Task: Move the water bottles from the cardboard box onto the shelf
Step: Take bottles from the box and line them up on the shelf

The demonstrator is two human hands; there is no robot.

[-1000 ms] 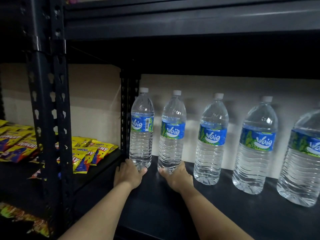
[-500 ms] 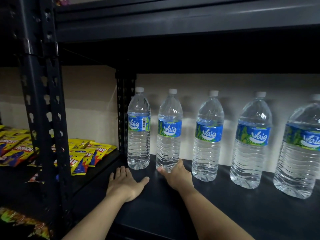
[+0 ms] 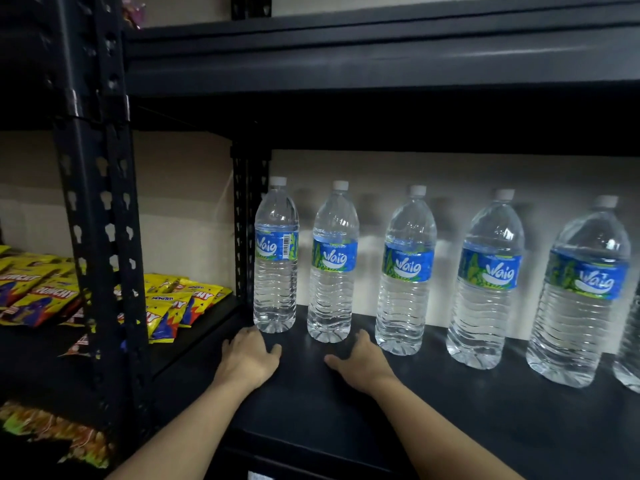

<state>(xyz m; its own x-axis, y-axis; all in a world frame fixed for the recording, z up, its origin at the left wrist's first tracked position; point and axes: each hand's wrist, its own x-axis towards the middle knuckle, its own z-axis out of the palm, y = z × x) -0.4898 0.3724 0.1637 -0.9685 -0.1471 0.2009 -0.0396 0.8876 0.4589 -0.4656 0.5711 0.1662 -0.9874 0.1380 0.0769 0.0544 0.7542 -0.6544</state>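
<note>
Black shelf (image 3: 311,414) bears left hand (image 3: 247,358) and right hand (image 3: 360,367), palms down

I see a sixth bottle (image 3: 630,358) cut off by the right edge. The post (image 3: 100,237) hides part of the snack packs (image 3: 34,299); the packets (image 3: 52,431) below are too blurred to read.

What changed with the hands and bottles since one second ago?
The left hand and the right hand let go of the leftmost bottle and the second bottle, drew back, and now rest open on the shelf. Both stayed upright in the row.
</note>
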